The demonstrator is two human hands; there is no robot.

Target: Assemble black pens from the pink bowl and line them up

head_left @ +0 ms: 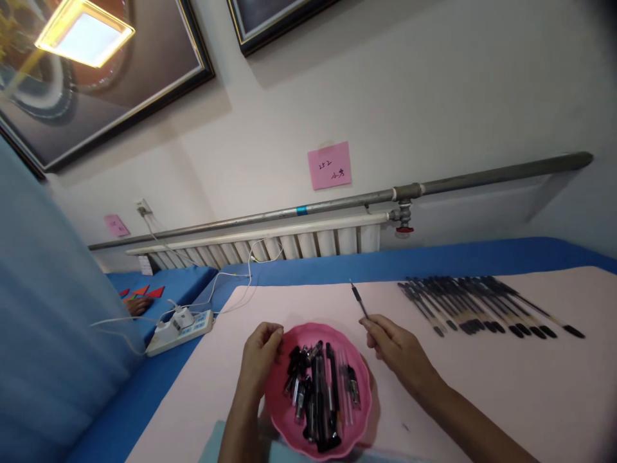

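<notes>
A scalloped pink bowl [362, 421] sits in front of me, holding clear tubes, black pen parts and small caps. At its upper left rim is my left hand [260, 357], fingers curled and thumb bent in. Whatever may be between those fingertips is hidden. To the right of the bowl, my right hand [393, 347] pinches the lower end of a slim pen [357, 297] with a black grip. Its thin tip points up and away from me, above the pink tabletop sheet [202, 386].
Several dark pen-like sticks with black ends [475, 305] lie in a row at right. A power strip [180, 331] with plugs and white cables is at left. Beyond it, another person's hand [139, 305] rests near coloured pieces [155, 292]. A radiator [308, 244] lines the wall.
</notes>
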